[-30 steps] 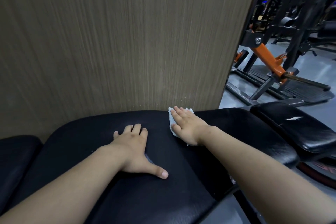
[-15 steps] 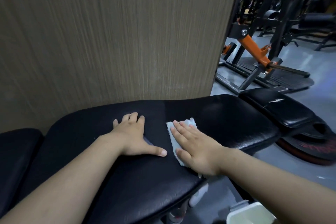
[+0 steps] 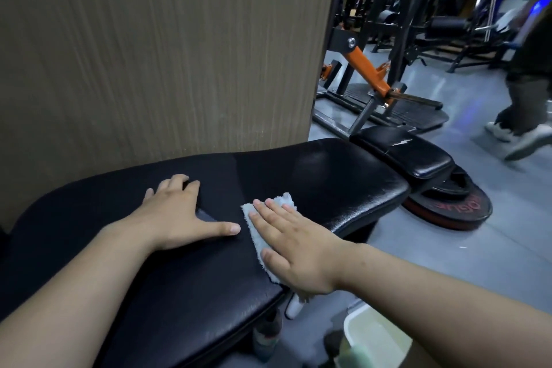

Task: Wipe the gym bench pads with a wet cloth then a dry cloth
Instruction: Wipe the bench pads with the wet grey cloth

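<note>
Gym bench [image 3: 313, 176] | my right fingers [image 3: 270, 213] flat, pressing cloth [image 3: 282, 199] at near edge | left fingers [image 3: 179, 185] flat, bracing just beside

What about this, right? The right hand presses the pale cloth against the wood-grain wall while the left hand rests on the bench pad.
Not the wall: in the head view the right hand presses the pale cloth flat on the bench pad, while the left hand rests on it too.

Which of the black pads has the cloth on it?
The big pad by the wooden wall: the right hand presses a pale cloth on it. The smaller pad with the white mark lies untouched.
</note>
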`<action>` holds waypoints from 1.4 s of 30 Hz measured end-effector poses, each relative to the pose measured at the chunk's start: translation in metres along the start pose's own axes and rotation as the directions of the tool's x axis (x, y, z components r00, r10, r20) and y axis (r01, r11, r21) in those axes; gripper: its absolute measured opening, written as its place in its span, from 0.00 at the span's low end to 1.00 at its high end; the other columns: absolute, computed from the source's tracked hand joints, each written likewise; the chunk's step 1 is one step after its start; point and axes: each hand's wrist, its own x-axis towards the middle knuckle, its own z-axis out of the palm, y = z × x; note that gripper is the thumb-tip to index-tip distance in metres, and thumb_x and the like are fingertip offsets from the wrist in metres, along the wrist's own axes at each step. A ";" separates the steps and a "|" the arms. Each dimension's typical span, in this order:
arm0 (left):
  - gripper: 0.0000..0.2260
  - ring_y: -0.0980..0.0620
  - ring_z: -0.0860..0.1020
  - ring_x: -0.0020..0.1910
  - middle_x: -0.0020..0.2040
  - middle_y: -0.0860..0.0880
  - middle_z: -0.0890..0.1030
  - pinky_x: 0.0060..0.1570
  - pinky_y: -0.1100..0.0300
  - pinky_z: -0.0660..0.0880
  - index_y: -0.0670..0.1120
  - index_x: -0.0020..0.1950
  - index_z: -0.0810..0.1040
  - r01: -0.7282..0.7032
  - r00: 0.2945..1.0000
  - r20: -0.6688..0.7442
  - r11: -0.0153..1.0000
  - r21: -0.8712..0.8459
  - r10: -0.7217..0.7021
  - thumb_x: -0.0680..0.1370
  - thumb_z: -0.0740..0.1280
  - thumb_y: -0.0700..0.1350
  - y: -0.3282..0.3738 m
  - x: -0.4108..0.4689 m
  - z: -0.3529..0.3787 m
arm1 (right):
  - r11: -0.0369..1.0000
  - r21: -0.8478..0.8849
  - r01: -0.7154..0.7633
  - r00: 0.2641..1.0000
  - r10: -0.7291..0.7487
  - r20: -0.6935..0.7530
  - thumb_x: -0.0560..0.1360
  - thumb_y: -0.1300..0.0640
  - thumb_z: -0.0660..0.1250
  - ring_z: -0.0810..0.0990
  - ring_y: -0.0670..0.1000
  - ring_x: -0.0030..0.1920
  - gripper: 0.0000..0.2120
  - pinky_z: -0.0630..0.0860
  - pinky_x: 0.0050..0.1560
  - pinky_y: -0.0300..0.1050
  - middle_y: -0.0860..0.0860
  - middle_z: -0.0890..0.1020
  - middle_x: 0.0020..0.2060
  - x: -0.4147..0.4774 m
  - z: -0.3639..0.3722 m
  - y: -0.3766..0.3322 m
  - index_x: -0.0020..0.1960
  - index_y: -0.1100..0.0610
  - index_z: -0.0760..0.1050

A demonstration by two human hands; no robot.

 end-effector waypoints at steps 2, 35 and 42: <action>0.68 0.48 0.52 0.78 0.79 0.49 0.54 0.76 0.45 0.53 0.48 0.80 0.54 -0.019 1.000 -0.020 1.000 -0.021 0.019 0.50 0.51 0.88 -0.007 -0.005 -0.003 | 1.000 0.020 -0.007 1.000 0.007 0.003 0.84 0.46 0.45 0.34 0.48 0.78 0.30 0.33 0.76 0.44 0.52 0.38 0.79 0.011 0.001 0.001 0.80 0.55 0.38; 0.66 0.48 0.43 0.79 0.81 0.48 0.45 0.78 0.43 0.46 0.47 0.81 0.46 0.060 0.996 0.062 0.998 -0.023 -0.059 0.54 0.62 0.83 -0.064 -0.048 -0.004 | 0.990 0.011 0.141 0.988 -0.142 0.066 0.84 0.49 0.45 0.30 0.44 0.76 0.29 0.34 0.76 0.44 0.47 0.34 0.78 0.083 -0.012 -0.014 0.79 0.53 0.34; 0.67 0.50 0.46 0.79 0.80 0.49 0.49 0.78 0.48 0.45 0.46 0.81 0.47 0.047 0.998 -0.032 0.998 -0.050 -0.049 0.54 0.60 0.84 -0.082 -0.080 -0.006 | 0.983 -0.032 0.181 0.973 -0.175 0.151 0.76 0.40 0.33 0.24 0.41 0.72 0.34 0.29 0.74 0.42 0.47 0.28 0.75 0.007 -0.011 -0.060 0.78 0.53 0.30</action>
